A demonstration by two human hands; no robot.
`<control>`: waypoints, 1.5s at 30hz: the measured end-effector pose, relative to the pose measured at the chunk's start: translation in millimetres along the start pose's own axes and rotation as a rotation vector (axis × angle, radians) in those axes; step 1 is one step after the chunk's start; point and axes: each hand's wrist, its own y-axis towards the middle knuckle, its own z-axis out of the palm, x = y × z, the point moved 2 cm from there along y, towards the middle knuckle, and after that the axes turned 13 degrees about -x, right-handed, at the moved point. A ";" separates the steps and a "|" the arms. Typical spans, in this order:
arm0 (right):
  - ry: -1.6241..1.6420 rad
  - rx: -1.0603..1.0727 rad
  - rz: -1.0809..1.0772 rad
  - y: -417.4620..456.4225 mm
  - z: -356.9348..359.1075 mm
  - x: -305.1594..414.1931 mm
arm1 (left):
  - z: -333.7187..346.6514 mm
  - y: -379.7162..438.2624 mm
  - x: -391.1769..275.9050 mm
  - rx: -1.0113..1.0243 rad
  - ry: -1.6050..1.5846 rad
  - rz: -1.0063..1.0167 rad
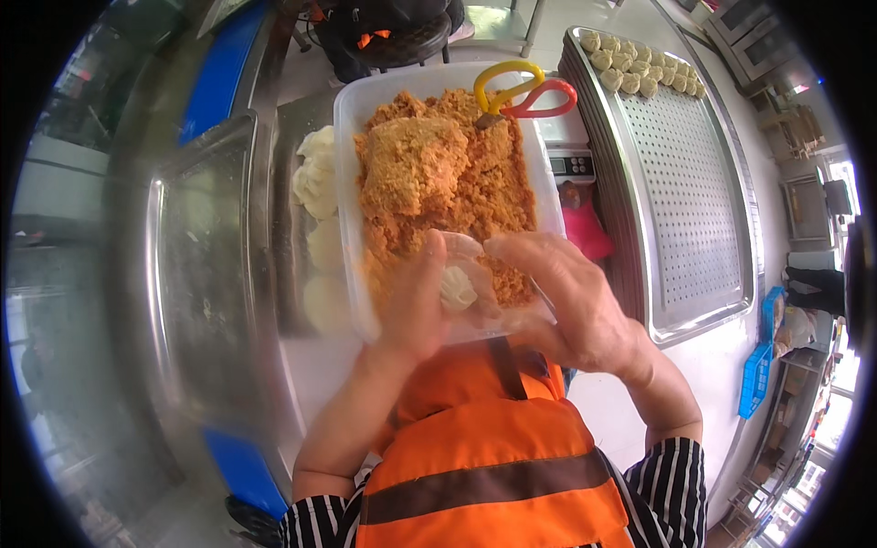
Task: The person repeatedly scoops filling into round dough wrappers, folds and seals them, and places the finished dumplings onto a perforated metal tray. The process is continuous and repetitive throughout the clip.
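My left hand (418,301) cups a small white pleated piece of dough (458,289) low over the front of a translucent plastic tub (346,205). Orange-brown minced filling (497,181) fills the tub, with a paler mound (414,164) on top. Beside the dough, my right hand (572,301) curves in from the right, its fingertips close to those of the left and partly blurred. A thin metallic edge shows beneath its fingers; whether the hand grips it I cannot tell. Scissors with yellow and red handles (524,96) stand stuck in the filling at the back right.
Left of the tub, a dough lump (316,175) and flat dough rounds (325,305) lie beside a metal tray (205,267). To the right are a digital scale (572,164), a pink cloth-like item (588,229) and stacked perforated trays (685,198) bearing several pleated buns (640,67). A stool (414,48) stands behind.
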 end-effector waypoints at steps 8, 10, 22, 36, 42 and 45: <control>-0.199 -0.192 -0.086 -6.0 14.6 -24.8 | 37.3 24.2 6.7 -0.010 -0.057 -0.091; -0.228 -0.269 -0.125 -3.6 1.3 -36.4 | 47.1 32.3 3.4 0.017 -0.044 -0.066; -0.679 -0.684 0.541 1.5 -218.3 -322.7 | 4.8 29.3 -42.8 -0.361 0.114 0.182; -0.597 -0.449 0.776 21.3 -223.0 -374.9 | -1.6 41.8 -40.2 -0.577 0.101 0.090; -0.740 -0.406 0.680 30.1 -231.1 -345.0 | -22.6 35.5 -39.4 -0.614 0.091 0.128; -0.715 -0.317 0.525 48.6 -197.0 -346.4 | -40.2 21.9 -42.2 -0.651 0.060 0.184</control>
